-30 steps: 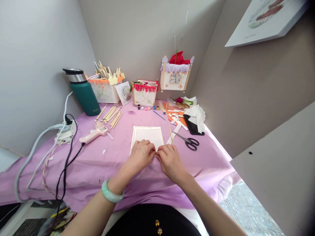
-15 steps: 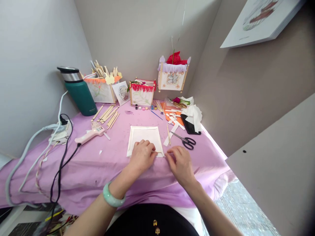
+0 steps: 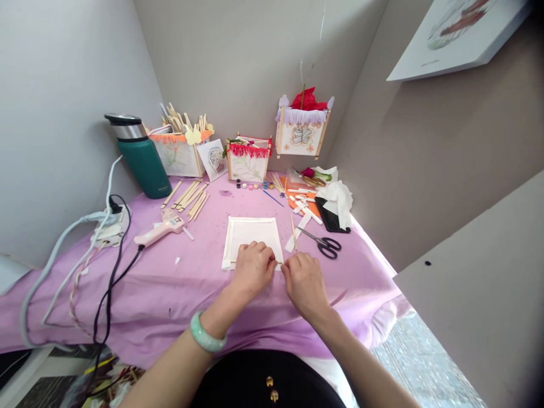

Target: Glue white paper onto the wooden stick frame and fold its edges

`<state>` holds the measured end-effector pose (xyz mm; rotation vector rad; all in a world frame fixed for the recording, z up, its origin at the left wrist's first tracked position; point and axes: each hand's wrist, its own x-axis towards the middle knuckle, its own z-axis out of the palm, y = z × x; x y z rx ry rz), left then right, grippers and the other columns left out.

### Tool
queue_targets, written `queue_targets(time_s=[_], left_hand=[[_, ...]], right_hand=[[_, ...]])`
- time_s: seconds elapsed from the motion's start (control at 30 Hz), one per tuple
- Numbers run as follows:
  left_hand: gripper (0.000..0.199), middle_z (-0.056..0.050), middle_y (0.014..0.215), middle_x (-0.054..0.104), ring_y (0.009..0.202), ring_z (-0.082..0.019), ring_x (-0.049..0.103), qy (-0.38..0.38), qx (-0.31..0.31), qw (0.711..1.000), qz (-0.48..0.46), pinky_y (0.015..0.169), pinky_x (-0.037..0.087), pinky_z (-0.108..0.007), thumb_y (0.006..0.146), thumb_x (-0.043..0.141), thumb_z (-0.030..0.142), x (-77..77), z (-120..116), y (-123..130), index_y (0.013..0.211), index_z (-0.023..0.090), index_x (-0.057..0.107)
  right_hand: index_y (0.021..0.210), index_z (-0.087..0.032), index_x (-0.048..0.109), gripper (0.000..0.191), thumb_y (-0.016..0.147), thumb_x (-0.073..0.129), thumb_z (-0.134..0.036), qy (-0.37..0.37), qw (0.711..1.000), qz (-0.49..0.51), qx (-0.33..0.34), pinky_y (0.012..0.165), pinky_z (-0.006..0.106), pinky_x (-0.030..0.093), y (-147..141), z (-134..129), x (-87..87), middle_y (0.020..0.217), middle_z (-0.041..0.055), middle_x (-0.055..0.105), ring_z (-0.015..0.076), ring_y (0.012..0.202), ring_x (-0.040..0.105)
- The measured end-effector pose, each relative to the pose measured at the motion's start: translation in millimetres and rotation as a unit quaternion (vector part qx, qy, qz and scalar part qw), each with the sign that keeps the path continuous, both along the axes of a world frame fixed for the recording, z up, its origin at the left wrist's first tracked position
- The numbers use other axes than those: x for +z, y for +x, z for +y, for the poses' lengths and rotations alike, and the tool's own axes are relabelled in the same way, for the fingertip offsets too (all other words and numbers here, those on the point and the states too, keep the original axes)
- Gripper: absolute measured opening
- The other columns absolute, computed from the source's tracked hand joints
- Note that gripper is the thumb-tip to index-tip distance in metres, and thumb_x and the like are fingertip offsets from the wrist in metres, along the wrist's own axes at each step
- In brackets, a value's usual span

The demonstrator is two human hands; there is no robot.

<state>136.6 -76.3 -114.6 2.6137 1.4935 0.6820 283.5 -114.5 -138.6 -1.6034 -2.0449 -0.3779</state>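
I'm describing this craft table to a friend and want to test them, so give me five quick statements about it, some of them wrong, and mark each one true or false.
1. The left hand is over the white panel, with the right hand at its near right corner. True.
2. The scissors lie to the left of the panel. False: the scissors lie to its right.
3. The pink glue gun lies on the purple cloth. True.
4. The orange-trimmed box has nothing in it. False: it holds a cluster of sticks.
5. The pale green bangle is on the left wrist. True.
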Motion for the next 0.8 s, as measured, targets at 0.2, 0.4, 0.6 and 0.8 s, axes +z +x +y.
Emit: queue_targets(time_s=[0.2,0.4,0.6,0.8], left_hand=[[0.007,-0.003,0.089,0.064,0.091,-0.021,0.054,-0.004,0.000,1.000,-0.018,0.079,0.037,-0.037,0.085,0.058,0.025,1.9,-3.4,-3.4,0.084,0.021,0.063],[0.012,-0.006,0.097,0.062,0.094,-0.022,0.053,0.056,0.050,0.995,-0.064,0.081,0.039,-0.037,0.085,0.056,0.021,2.5,-22.1,-55.5,0.095,0.020,0.061],[0.011,-0.006,0.094,0.063,0.090,-0.023,0.055,0.057,0.107,0.992,-0.043,0.079,0.041,-0.038,0.084,0.056,0.022,-6.7,-25.2,-95.0,0.094,0.019,0.059],[0.010,-0.004,0.084,0.064,0.084,-0.021,0.057,0.061,0.111,0.990,-0.062,0.077,0.041,-0.036,0.087,0.048,0.017,-9.8,-19.6,-96.3,0.083,0.019,0.058]], right_hand=[[0.077,-0.018,0.056,0.010,0.087,0.058,-0.020,-0.002,1.000,0.010,0.005,0.067,0.035,0.030,3.9,-1.2,3.0,0.077,0.0065,0.057,0.0229,0.076,0.048],[0.090,-0.017,0.060,0.004,0.088,0.059,-0.021,0.017,0.993,0.073,0.092,0.074,0.035,0.033,-10.5,-2.0,22.0,0.087,0.0062,0.060,0.0218,0.084,0.051],[0.087,-0.019,0.062,0.003,0.088,0.059,-0.020,-0.024,0.980,0.039,0.195,0.074,0.033,0.035,-55.4,10.6,25.7,0.086,0.0048,0.060,0.0196,0.084,0.051],[0.083,-0.020,0.062,0.009,0.090,0.057,-0.025,-0.018,0.982,-0.003,0.188,0.072,0.033,0.034,-80.0,24.6,15.2,0.084,0.0033,0.059,0.0192,0.083,0.050]])
